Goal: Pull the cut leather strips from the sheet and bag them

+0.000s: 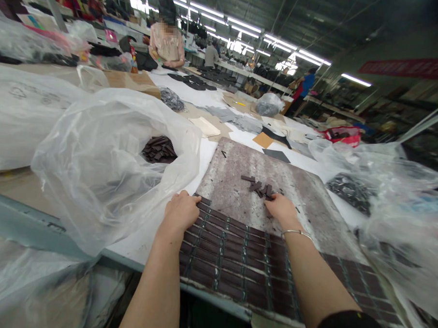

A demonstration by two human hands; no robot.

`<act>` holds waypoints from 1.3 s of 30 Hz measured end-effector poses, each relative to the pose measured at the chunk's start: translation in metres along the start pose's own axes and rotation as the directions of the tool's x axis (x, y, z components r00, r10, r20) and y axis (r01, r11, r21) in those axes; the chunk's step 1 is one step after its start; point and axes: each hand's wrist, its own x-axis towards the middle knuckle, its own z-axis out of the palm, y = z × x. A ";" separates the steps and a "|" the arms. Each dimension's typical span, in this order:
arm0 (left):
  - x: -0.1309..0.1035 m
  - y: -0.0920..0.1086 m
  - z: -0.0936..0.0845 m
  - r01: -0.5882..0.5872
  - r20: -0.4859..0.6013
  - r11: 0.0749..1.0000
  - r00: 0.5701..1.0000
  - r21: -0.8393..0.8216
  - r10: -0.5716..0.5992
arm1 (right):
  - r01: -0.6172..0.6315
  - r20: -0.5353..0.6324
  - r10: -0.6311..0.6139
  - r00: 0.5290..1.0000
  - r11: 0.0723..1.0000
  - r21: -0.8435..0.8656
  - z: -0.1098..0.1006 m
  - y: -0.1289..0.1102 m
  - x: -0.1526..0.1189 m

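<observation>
My left hand [181, 211] is closed at the left edge of a worn, brownish board [237, 160]. Its fingertips pinch the end of a short dark brown strip [205, 200], which lies at the top of the laid-out pieces. Below it, rows of similar strips [232, 266] cover the near part of the board, with dark greenish bands crossing them. Farther right, my right hand [283, 209] has thumb and fingers together at the edge of a small loose pile of strips [256, 186]. Its fingertips partly hide the piece they grip.
Left of the board, a large clear plastic bag [115, 130] gapes, with many dark strips [159, 149] inside. More plastic bags [403, 172] crowd the right side. Sheets and cut pieces [275, 155] lie beyond the board. A person [168, 45] stands across the table.
</observation>
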 end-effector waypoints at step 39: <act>-0.007 0.006 -0.007 -0.045 0.015 0.999 0.999 -0.015 0.045 | 0.701 0.146 -0.775 0.615 0.622 0.350 0.007 -0.170 -0.031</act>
